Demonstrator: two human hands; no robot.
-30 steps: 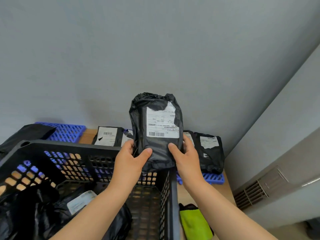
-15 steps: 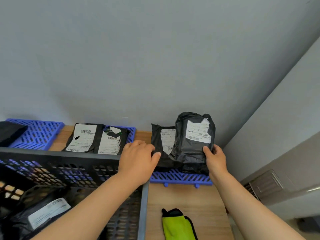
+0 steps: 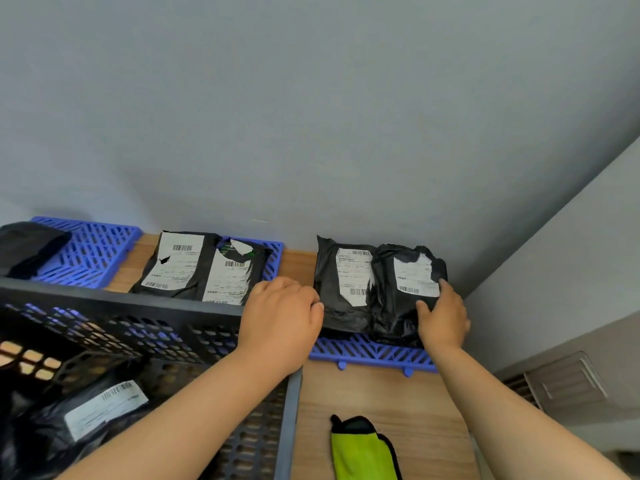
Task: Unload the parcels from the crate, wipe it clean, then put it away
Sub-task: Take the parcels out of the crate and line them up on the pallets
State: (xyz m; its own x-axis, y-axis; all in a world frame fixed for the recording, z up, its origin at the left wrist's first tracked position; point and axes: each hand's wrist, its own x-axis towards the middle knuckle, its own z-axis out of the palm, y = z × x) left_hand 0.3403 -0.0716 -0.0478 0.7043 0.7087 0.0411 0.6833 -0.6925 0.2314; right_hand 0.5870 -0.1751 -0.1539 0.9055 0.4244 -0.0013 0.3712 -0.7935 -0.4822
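Your right grip point(image 3: 441, 317) is holding the crumpled black plastic mailer parcel with the white label point(image 3: 403, 299) at its lower right part. The thumb is pressing on the front and one finger is lying along the label's edge. That parcel is resting on the blue slotted plastic mat point(image 3: 370, 351) just past the far right corner of the black perforated plastic crate point(image 3: 138, 327). It is touching a flatter black labelled mailer point(image 3: 341, 289), which is sitting between it and the crate.

Your left grip point(image 3: 284, 317) is hovering over the crate's far right corner, knuckles up, fingers loosely bent and holding nothing. I cannot tell whether its fingertips are touching the flatter mailer.

By my reading, you are partway through the unloading.
- **Out of the crate:** Two more black labelled mailers point(image 3: 194, 268) are lying side by side on a second blue mat behind the crate's far wall. A dark bag point(image 3: 27, 247) is sitting on a third blue mat point(image 3: 90, 247) behind the crate's far left.
- **Left inside the crate:** At least one black parcel with a white label point(image 3: 86, 417) is lying there among other dark plastic, so more is waiting to come out.
- **Wiping:** This is not yet begun. The yellow-green cloth with black edging point(image 3: 363, 448) is lying untouched on the wooden surface point(image 3: 381, 393) just right of the crate.
- **Putting the crate away:** This is coming last.
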